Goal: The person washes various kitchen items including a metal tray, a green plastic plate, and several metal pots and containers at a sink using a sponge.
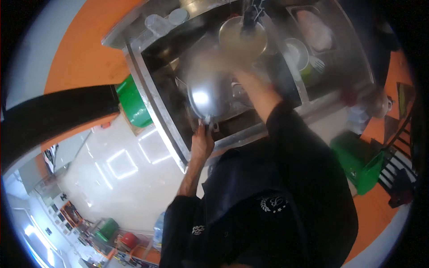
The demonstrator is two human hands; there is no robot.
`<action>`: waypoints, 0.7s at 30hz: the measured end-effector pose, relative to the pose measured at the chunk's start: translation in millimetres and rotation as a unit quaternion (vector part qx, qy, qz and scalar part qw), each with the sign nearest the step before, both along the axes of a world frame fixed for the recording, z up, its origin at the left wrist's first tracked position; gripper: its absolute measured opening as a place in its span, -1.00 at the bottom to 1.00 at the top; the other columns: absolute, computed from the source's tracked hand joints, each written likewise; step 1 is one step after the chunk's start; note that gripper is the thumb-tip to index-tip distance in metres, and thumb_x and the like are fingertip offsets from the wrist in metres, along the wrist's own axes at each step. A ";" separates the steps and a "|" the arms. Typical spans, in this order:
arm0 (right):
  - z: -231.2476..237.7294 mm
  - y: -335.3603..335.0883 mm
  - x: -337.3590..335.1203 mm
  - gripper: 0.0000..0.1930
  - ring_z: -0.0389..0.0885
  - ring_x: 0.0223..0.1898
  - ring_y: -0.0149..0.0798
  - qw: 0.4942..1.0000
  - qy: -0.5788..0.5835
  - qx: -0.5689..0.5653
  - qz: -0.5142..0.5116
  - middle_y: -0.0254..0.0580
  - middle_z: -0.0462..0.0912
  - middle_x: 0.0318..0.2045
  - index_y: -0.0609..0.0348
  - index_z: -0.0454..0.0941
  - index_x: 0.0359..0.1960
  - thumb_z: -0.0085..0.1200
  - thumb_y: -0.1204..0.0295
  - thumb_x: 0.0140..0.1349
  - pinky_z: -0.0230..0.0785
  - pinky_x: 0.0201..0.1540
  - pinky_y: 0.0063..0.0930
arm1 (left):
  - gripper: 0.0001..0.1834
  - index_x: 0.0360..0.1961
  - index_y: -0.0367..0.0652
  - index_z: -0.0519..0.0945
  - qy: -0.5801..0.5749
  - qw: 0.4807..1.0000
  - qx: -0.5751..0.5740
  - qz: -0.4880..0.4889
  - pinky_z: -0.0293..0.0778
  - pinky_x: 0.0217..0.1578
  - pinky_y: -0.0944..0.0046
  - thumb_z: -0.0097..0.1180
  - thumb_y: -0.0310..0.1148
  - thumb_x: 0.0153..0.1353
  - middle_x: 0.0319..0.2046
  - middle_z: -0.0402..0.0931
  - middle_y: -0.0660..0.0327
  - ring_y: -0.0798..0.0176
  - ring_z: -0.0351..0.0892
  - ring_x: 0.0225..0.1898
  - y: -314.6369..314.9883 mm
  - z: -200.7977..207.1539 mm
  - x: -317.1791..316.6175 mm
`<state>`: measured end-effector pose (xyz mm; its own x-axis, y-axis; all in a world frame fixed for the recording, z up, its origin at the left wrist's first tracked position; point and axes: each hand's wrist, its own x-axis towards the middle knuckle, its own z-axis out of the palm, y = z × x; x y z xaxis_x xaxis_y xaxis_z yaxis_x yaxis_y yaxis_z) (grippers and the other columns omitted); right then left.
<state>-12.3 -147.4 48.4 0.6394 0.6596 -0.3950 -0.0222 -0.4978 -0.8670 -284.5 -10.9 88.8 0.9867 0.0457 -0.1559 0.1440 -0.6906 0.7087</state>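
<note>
My left hand (pixel 202 143) is closed on the handle of a shiny metal pan (pixel 203 96), which is tilted over the steel sink (pixel 149 85) with bright light reflecting off its side. At the pan's far side is my right hand (pixel 219 62), smeared by motion, so its fingers and anything in them cannot be made out. Just beyond and to the right stands a large round pot (pixel 232 38) of pale cloudy liquid, below a dark tap (pixel 248 24). More metal ware (pixel 240 93) lies in the basin, partly hidden by my right forearm.
Right of the basin are a white bowl (pixel 296 52), a white slotted utensil (pixel 317 64) and a metal tray (pixel 292 10) with something pale pink. Clear containers (pixel 156 24) stand at the far left rim. Green bins (pixel 134 102) flank the sink; tiled floor (pixel 120 165) lies left.
</note>
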 end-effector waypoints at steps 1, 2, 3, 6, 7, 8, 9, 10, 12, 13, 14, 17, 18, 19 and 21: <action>-2.0 -16.3 7.3 -0.63 0.57 -0.20 -0.21 0.967 0.203 0.074 -0.131 -0.16 0.59 -0.26 0.14 0.54 -0.17 0.04 0.16 0.07 0.40 -0.14 -0.21 | -0.57 0.10 -0.31 0.29 -0.004 1.000 0.004 -0.009 0.43 -0.30 -0.04 -0.07 -0.52 0.18 -0.29 0.48 -0.29 -0.33 0.49 -0.26 1.6 6.8 0.8; -18.5 -20.1 -0.4 -0.62 0.56 -0.21 -0.25 0.927 0.292 0.148 -0.182 -0.19 0.59 -0.24 0.12 0.54 -0.15 0.02 0.13 0.11 0.41 -0.16 -0.25 | -0.57 0.12 -0.34 0.28 0.002 1.000 0.001 0.021 0.45 -0.27 0.03 -0.08 -0.48 0.21 -0.22 0.48 -0.27 -0.26 0.52 -0.20 1.5 22.3 3.7; -41.7 -18.1 -18.0 -0.61 0.56 -0.22 -0.27 0.902 0.329 0.185 -0.212 -0.21 0.59 -0.23 0.11 0.54 -0.14 0.01 0.12 0.13 0.41 -0.16 -0.27 | -0.57 0.13 -0.37 0.27 0.005 0.999 -0.009 0.044 0.47 -0.23 0.09 -0.09 -0.44 0.24 -0.15 0.48 -0.25 -0.20 0.54 -0.14 -1.0 35.3 7.7; -94.7 12.0 -93.5 -0.62 0.56 -0.23 -0.29 0.924 0.134 0.257 -0.249 -0.23 0.59 -0.22 0.11 0.53 -0.11 -0.02 0.13 0.17 0.41 -0.17 -0.33 | -0.61 0.10 -0.37 0.29 0.029 0.992 -0.073 0.102 0.45 -0.37 0.27 -0.12 -0.44 0.26 -0.32 0.54 -0.01 0.11 0.56 -0.35 0.9 49.8 20.4; -84.3 22.6 -115.5 -0.63 0.56 -0.22 -0.28 0.933 0.070 0.229 -0.270 -0.22 0.59 -0.21 0.11 0.53 -0.11 -0.02 0.15 0.17 0.41 -0.16 -0.33 | -0.63 0.08 -0.37 0.31 0.091 0.971 -0.161 0.153 0.43 -0.41 0.32 -0.13 -0.46 0.25 -0.37 0.53 0.08 0.24 0.52 -0.41 5.1 49.2 22.4; -81.2 26.0 -127.4 -0.64 0.56 -0.22 -0.26 0.932 0.042 0.214 -0.288 -0.21 0.59 -0.21 0.11 0.52 -0.11 -0.03 0.17 0.17 0.41 -0.16 -0.33 | -0.65 0.05 -0.35 0.33 0.079 0.978 -0.141 0.134 0.35 -0.50 0.39 -0.12 -0.49 0.22 -0.48 0.45 0.24 0.43 0.36 -0.51 4.7 46.0 29.9; -77.8 25.1 -126.0 -0.65 0.56 -0.21 -0.25 0.934 0.016 0.198 -0.298 -0.20 0.59 -0.21 0.10 0.52 -0.11 -0.03 0.19 0.17 0.40 -0.15 -0.33 | -0.65 0.05 -0.35 0.33 0.079 0.978 -0.141 0.132 0.35 -0.50 0.39 -0.12 -0.49 0.22 -0.48 0.45 0.24 0.43 0.36 -0.51 5.5 42.0 27.0; -74.6 22.8 -115.8 -0.66 0.56 -0.21 -0.24 0.939 0.012 0.181 -0.293 -0.18 0.59 -0.20 0.10 0.52 -0.10 -0.03 0.20 0.17 0.40 -0.14 -0.33 | -0.70 0.00 -0.31 0.35 0.077 0.972 -0.177 0.133 0.30 -0.59 0.41 -0.10 -0.48 0.23 -0.55 0.41 0.27 0.45 0.33 -0.59 6.3 41.7 21.8; -71.4 9.5 -70.7 -0.68 0.56 -0.20 -0.21 0.952 0.038 0.138 -0.270 -0.16 0.58 -0.20 0.10 0.51 -0.10 -0.04 0.24 0.17 0.40 -0.13 -0.32 | -0.81 -0.12 -0.22 0.37 0.113 0.955 -0.245 0.123 0.20 -0.71 0.48 -0.10 -0.44 0.25 -0.64 0.31 0.35 0.51 0.27 -0.68 2.4 48.6 13.4; -68.7 2.3 -49.4 -0.68 0.56 -0.20 -0.20 0.956 0.040 0.126 -0.264 -0.15 0.58 -0.19 0.10 0.51 -0.09 -0.04 0.26 0.16 0.39 -0.12 -0.32 | -0.81 -0.12 -0.22 0.37 0.113 0.956 -0.245 0.113 0.20 -0.71 0.48 -0.10 -0.44 0.25 -0.64 0.31 0.35 0.51 0.27 -0.68 1.3 45.1 10.9; -59.1 0.4 -34.6 -0.69 0.56 -0.19 -0.19 0.956 0.023 0.125 -0.264 -0.14 0.58 -0.19 0.10 0.51 -0.09 -0.04 0.28 0.16 0.39 -0.11 -0.32 | -0.83 -0.14 -0.20 0.36 0.137 0.939 -0.293 0.117 0.20 -0.71 0.49 -0.11 -0.42 0.27 -0.64 0.30 0.36 0.52 0.28 -0.68 2.2 40.4 4.1; 2.7 10.7 -29.6 -0.71 0.57 -0.18 -0.15 0.926 -0.144 0.172 -0.304 -0.10 0.58 -0.18 0.09 0.50 -0.08 -0.05 0.34 0.16 0.38 -0.09 -0.31 | -0.82 -0.14 -0.18 0.35 0.131 0.929 -0.327 0.114 0.19 -0.71 0.51 -0.14 -0.34 0.31 -0.64 0.29 0.38 0.54 0.26 -0.68 5.4 35.2 6.2; 33.5 16.1 -41.7 -0.71 0.57 -0.18 -0.13 0.903 -0.216 0.196 -0.316 -0.09 0.58 -0.18 0.09 0.50 -0.08 -0.05 0.35 0.16 0.38 -0.08 -0.31 | -0.83 -0.16 -0.18 0.35 0.120 0.925 -0.343 0.114 0.19 -0.71 0.51 -0.14 -0.33 0.31 -0.65 0.28 0.38 0.54 0.25 -0.69 12.2 30.7 5.8; 59.0 13.6 -50.7 -0.71 0.57 -0.17 -0.12 0.882 -0.270 0.207 -0.327 -0.08 0.58 -0.17 0.09 0.49 -0.08 -0.05 0.37 0.16 0.37 -0.08 -0.31 | -0.83 -0.18 -0.17 0.35 0.113 0.919 -0.361 0.107 0.19 -0.71 0.51 -0.14 -0.32 0.32 -0.66 0.28 0.39 0.54 0.24 -0.69 14.3 26.6 9.6; 75.1 13.6 -75.3 -0.68 0.54 -0.11 -0.06 0.839 -0.409 0.189 -0.304 -0.10 0.55 -0.11 0.06 0.49 -0.06 -0.02 0.41 0.10 0.35 -0.03 -0.26 | -0.86 -0.20 -0.18 0.37 0.101 0.937 -0.323 0.089 0.19 -0.71 0.50 -0.14 -0.35 0.31 -0.67 0.27 0.39 0.53 0.24 -0.69 10.1 39.7 22.3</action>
